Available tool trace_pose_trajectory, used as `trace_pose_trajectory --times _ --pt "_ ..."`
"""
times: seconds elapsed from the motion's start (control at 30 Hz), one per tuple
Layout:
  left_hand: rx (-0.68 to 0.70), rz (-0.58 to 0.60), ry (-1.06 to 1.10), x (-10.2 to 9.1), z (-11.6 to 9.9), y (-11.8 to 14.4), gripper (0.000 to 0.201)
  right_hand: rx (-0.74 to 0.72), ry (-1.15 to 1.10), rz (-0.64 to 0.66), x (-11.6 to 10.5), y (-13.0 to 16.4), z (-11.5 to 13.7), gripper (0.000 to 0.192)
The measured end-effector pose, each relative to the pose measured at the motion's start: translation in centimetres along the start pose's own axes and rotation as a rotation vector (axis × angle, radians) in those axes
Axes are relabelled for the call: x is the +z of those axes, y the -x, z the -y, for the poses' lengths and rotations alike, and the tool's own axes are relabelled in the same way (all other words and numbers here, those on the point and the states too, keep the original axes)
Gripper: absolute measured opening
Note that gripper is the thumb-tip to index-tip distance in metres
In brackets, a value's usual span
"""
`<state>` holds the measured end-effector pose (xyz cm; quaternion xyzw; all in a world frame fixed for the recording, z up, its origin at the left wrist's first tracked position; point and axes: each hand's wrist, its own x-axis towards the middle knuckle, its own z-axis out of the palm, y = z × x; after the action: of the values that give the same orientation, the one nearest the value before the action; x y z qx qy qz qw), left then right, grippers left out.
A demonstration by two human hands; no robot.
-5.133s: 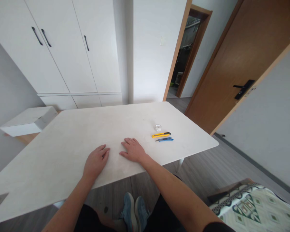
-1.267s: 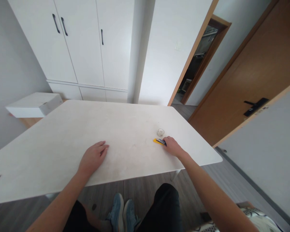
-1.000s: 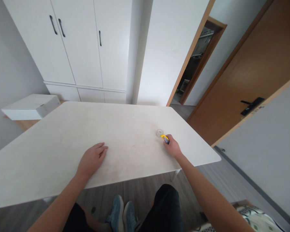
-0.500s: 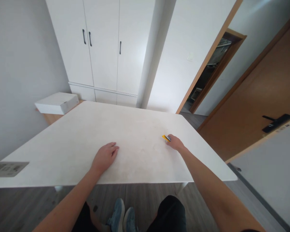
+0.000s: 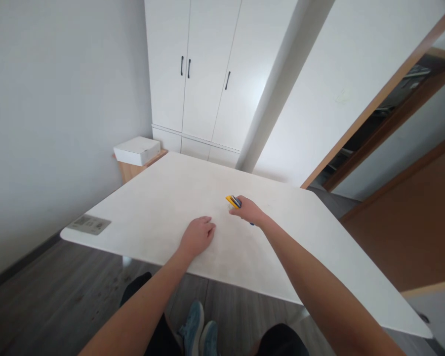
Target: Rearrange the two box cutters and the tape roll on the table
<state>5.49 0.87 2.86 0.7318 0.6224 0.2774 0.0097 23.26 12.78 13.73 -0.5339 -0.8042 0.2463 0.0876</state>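
A white table [image 5: 163,198] spreads out in front of me. My left hand [image 5: 198,235] rests palm down on its near part, fingers laid out and holding nothing. To the right of it and a little farther off, my right hand [image 5: 249,209] is wrapped round a yellow-and-blue scraper [image 5: 231,200]. The yellow head sticks out to the left past my fingers, and a blue handle end shows under the palm. Whether the head touches the tabletop I cannot tell.
A printed grey label [image 5: 90,224] lies at the table's left corner. A white box [image 5: 137,151] stands on a wooden stand beyond the far left corner. White cabinets [image 5: 203,74] rise behind, and a wooden door [image 5: 418,217] is at the right.
My view has turned to the left, so the room shifts right in the picture. My right hand has moved the scraper leftward, closer to my left hand, which stays on the table.
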Motion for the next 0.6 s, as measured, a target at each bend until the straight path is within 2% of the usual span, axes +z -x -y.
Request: trace_pose_trajectory --times 0.17,0.3,0.43,0.6 --pt "0.012 -0.024 0.032 0.1 0.0 0.1 0.025 -0.187 0.039 0.076 4.4 -2.8 9.4 0.036" --pt "0.009 -0.041 0.082 0.4 0.2 0.1 0.021 -0.283 0.122 0.140 8.1 -4.6 14.9 0.039" --pt "-0.036 -0.044 0.130 0.7 0.2 0.1 0.026 -0.336 0.211 0.196 11.5 -5.9 18.1 0.043" --pt "-0.064 -0.087 0.217 0.8 0.0 -0.1 0.026 -0.263 0.242 0.213 14.2 -6.8 19.4 0.045"
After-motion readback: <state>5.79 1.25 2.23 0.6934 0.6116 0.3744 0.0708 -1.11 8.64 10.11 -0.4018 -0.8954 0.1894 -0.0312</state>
